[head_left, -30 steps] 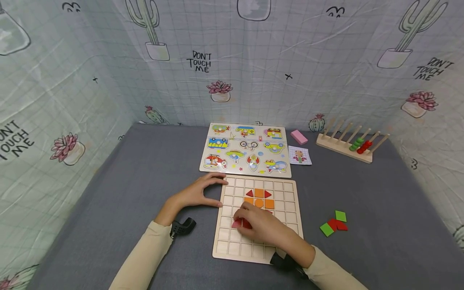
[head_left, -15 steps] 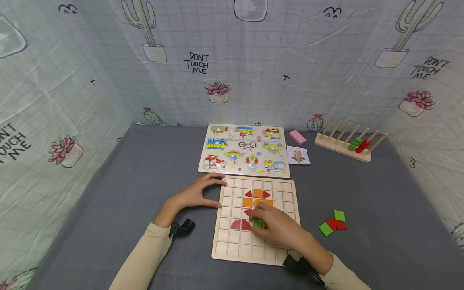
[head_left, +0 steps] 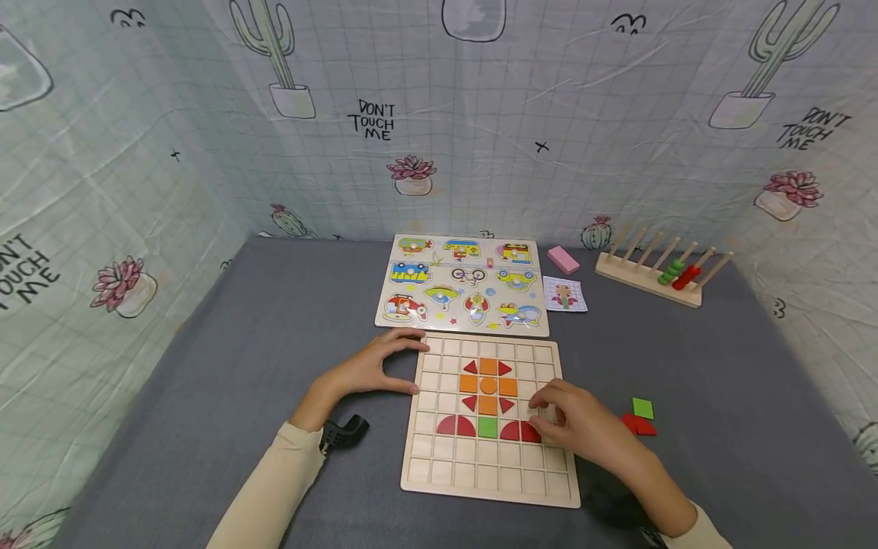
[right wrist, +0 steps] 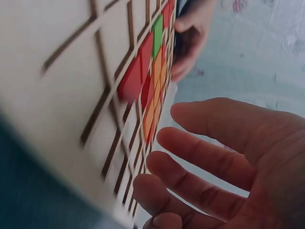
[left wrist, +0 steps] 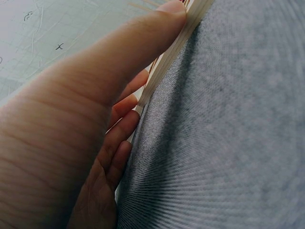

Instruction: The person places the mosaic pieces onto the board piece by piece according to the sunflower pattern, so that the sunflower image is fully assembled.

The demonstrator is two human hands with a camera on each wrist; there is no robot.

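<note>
The wooden grid board (head_left: 453, 473) lies flat in the head view, its cells holding orange squares (head_left: 488, 367), an orange circle (head_left: 488, 386), red triangles (head_left: 469, 403), rounded red pieces (head_left: 510, 431) and a green square (head_left: 488, 427). My left hand (head_left: 370, 364) touches the board's left edge with thumb and fingertips, fingers fairly straight. Over the right part of the board hovers my right hand (head_left: 583, 423), near the rightmost red piece. In the right wrist view its fingers (right wrist: 205, 152) are loosely bent, with nothing between them and the thumb.
Right of the board lie a loose green square (head_left: 642, 409) and red pieces (head_left: 645, 429), partly behind the right hand. Behind stand a vehicle puzzle board (head_left: 453, 309), a pattern card (head_left: 565, 296), a pink block (head_left: 563, 260) and a peg rack (head_left: 641, 282) with green and red rings.
My right hand has moved right, off the middle of the board. The green square that was under its fingers now lies uncovered in its cell. The left hand stays put.
</note>
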